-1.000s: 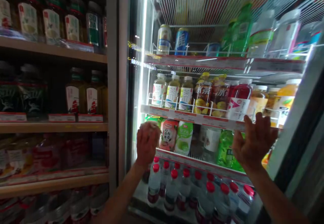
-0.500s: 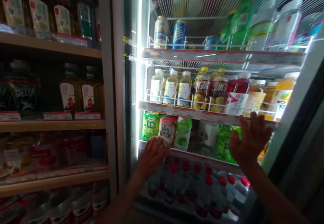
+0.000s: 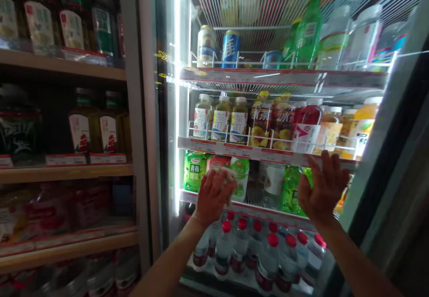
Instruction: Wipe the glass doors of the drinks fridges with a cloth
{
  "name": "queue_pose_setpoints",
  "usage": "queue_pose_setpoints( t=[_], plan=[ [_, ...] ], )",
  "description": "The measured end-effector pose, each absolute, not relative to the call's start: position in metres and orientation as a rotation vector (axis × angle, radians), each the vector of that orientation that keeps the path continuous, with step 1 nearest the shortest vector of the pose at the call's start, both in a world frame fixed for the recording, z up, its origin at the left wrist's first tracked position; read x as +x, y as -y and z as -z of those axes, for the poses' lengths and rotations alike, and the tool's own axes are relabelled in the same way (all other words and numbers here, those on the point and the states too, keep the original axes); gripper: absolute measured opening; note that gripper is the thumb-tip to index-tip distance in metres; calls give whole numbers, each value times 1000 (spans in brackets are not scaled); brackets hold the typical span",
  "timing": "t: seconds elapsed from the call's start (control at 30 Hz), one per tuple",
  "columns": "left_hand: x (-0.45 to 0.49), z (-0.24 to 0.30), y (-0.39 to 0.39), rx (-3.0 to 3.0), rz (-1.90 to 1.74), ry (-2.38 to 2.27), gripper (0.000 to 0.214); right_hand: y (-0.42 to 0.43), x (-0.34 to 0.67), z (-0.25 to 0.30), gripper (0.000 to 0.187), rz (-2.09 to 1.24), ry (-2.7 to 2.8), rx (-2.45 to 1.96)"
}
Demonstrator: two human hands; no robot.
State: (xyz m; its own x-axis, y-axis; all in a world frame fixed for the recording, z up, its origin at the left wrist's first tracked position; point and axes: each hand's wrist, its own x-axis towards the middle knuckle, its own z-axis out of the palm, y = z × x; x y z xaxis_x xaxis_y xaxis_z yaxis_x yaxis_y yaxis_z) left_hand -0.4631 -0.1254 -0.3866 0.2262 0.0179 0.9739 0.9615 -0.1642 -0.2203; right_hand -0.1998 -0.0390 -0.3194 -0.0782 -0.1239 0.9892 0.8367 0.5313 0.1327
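Observation:
My left hand (image 3: 213,194) is closed on a pale crumpled cloth (image 3: 230,181), in front of the lower shelf of a lit drinks cooler. Behind the cloth stand a green carton-like drink (image 3: 194,171) and a light green bottle (image 3: 241,178); a red-labelled drink between them is partly hidden. My right hand (image 3: 321,187) is raised with its fingers spread, holding nothing, at the cooler's right side. A green bottle (image 3: 291,189) shows just left of it. Reflections and yellow markings suggest a glass door before the shelves; whether either hand touches it I cannot tell.
Bottled teas (image 3: 238,120) and juices fill the middle shelf, with cans (image 3: 230,48) and bottles above. Red-capped water bottles (image 3: 225,248) stand at the bottom. To the left, a wooden shelf unit (image 3: 67,171) carries more bottles. The cooler's frame (image 3: 378,122) slants down on the right.
My left hand has moved up and right with the cloth, now in front of the red-labelled drink. My right hand stays spread in nearly the same place. The view has shifted slightly.

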Motion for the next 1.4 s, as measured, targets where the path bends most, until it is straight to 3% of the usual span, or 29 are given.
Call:
queue_pose_setpoints(
  t=[0.17, 0.37, 0.47, 0.7, 0.93, 1.17, 1.4],
  plan=[
    [-499, 348, 126, -902, 1577, 1267, 43, 39, -202, 320, 46, 884, 1415, -678],
    [-414, 349, 106, -1395, 1220, 951, 35, 37, -200, 322, 49, 882, 1435, -702],
    [-414, 343, 106, -1505, 1125, 884, 32, 37, -197, 323, 51, 903, 1465, -717],
    [-463, 310, 116, -1034, 1554, 1159, 45, 41, -200, 323, 54, 873, 1473, -679],
    [-391, 336, 103, -1552, 1079, 879, 40, 42, -196, 322, 57, 906, 1509, -672],
    [-445, 288, 108, -1116, 1430, 1079, 46, 43, -186, 325, 62, 946, 1589, -718],
    [-388, 291, 94, -1510, 1051, 842, 35, 40, -186, 324, 60, 988, 1572, -679]
  ],
)
